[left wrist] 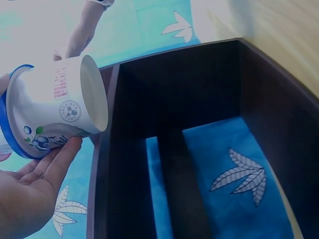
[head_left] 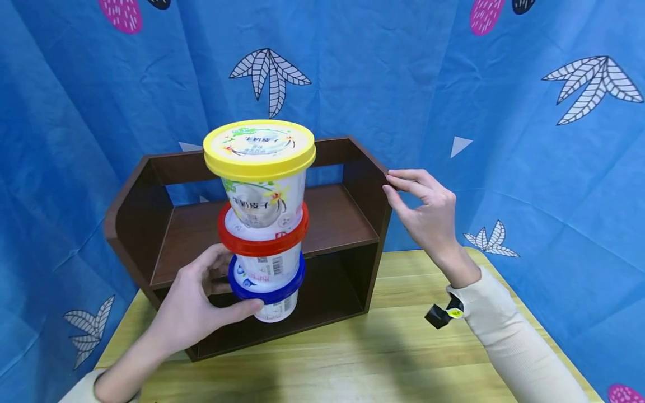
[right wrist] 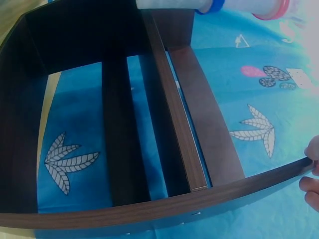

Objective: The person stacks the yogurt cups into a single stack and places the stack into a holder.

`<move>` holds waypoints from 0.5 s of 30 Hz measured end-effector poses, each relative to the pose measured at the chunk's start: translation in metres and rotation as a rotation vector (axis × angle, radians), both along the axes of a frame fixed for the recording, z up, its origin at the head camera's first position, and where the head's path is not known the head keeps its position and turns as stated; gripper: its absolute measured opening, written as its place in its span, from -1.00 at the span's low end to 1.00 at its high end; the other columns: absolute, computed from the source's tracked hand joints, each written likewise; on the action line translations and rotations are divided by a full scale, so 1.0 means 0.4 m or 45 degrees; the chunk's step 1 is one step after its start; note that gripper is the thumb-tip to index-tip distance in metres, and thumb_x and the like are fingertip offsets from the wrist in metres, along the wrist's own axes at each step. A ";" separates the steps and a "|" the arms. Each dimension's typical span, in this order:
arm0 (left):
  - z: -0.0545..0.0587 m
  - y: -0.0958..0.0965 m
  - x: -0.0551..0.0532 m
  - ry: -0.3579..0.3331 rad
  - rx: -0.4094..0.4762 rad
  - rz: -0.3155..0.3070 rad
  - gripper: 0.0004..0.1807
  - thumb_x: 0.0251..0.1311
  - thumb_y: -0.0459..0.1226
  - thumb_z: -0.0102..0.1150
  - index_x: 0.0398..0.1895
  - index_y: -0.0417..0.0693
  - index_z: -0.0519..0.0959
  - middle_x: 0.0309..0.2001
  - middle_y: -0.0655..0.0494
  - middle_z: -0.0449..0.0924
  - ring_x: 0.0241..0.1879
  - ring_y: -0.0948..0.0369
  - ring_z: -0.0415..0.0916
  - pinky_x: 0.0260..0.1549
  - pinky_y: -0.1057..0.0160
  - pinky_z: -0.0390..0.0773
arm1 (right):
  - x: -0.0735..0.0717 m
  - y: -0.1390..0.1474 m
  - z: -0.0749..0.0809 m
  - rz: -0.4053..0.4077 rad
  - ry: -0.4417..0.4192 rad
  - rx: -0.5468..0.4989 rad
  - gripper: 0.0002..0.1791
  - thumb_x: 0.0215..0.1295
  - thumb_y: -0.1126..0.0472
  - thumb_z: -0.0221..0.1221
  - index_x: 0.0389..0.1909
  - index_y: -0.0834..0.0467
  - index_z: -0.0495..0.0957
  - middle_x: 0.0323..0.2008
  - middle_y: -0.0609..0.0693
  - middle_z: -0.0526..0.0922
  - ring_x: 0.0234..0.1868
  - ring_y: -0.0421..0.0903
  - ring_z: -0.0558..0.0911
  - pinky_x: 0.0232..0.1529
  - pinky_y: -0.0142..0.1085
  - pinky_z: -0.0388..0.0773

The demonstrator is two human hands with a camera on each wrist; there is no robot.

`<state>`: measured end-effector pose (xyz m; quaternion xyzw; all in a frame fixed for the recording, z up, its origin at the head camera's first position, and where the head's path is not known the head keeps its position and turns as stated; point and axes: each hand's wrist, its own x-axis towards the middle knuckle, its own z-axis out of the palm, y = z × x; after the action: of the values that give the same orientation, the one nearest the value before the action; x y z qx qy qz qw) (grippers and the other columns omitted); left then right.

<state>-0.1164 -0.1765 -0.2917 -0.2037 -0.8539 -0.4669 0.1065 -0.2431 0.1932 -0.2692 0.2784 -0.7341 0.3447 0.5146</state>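
Three white tubs are stacked in front of a dark brown wooden desk shelf (head_left: 332, 215). A yellow-lidded tub (head_left: 259, 198) sits on top, a red-lidded tub (head_left: 269, 266) in the middle, and a blue-lidded tub (head_left: 277, 309) at the bottom. My left hand (head_left: 194, 305) grips the bottom tub, its thumb toward me and its fingers partly hidden behind. In the left wrist view the blue-lidded tub (left wrist: 52, 107) stays off the shelf. At the shelf's right side panel, my right hand (head_left: 428, 210) pinches the upper edge between thumb and fingers (right wrist: 310, 186).
The shelf has an upper and a lower level and stands on a light wood table (head_left: 403, 291). A blue patterned curtain (head_left: 363, 73) hangs behind and at both sides. A black strap piece (head_left: 438, 316) hangs at the right cuff.
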 end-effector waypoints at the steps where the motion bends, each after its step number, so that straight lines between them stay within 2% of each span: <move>1: 0.006 0.000 -0.003 0.008 0.000 0.002 -0.23 0.06 -0.23 0.64 0.35 0.02 0.44 0.13 0.01 0.73 0.08 0.06 0.75 -0.11 0.21 0.85 | 0.000 0.000 0.000 0.003 0.001 -0.006 -0.79 0.17 0.42 0.47 -0.15 0.27 0.83 -0.14 0.17 0.85 -0.13 0.14 0.81 0.04 -0.75 0.50; 4: 0.021 -0.001 -0.013 0.034 -0.006 0.008 -0.21 0.07 -0.24 0.63 0.37 0.00 0.44 0.15 -0.02 0.72 0.09 0.02 0.75 -0.10 0.19 0.85 | 0.001 -0.001 0.001 0.003 0.003 -0.008 -0.78 0.16 0.42 0.48 -0.15 0.27 0.83 -0.14 0.17 0.85 -0.14 0.15 0.81 0.04 -0.76 0.50; 11: 0.047 0.001 -0.039 0.083 -0.017 -0.017 -0.21 0.08 -0.28 0.62 0.38 -0.05 0.43 0.16 -0.06 0.74 0.07 0.03 0.77 -0.09 0.42 0.78 | -0.002 0.001 -0.002 -0.002 -0.008 -0.006 -0.78 0.16 0.42 0.47 -0.14 0.27 0.83 -0.14 0.18 0.85 -0.12 0.15 0.81 0.03 -0.76 0.50; 15: 0.058 0.002 -0.057 0.107 -0.026 -0.015 -0.22 0.10 -0.30 0.60 0.39 -0.08 0.43 0.17 -0.09 0.73 0.07 -0.02 0.78 -0.08 0.40 0.78 | -0.003 0.001 -0.003 -0.001 -0.009 -0.005 -0.78 0.17 0.43 0.47 -0.14 0.27 0.83 -0.13 0.18 0.85 -0.12 0.15 0.80 0.03 -0.76 0.50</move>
<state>-0.1392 -0.1758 -0.2687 -0.2293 -0.8522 -0.4499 0.1374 -0.2441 0.1934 -0.2704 0.2758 -0.7354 0.3468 0.5126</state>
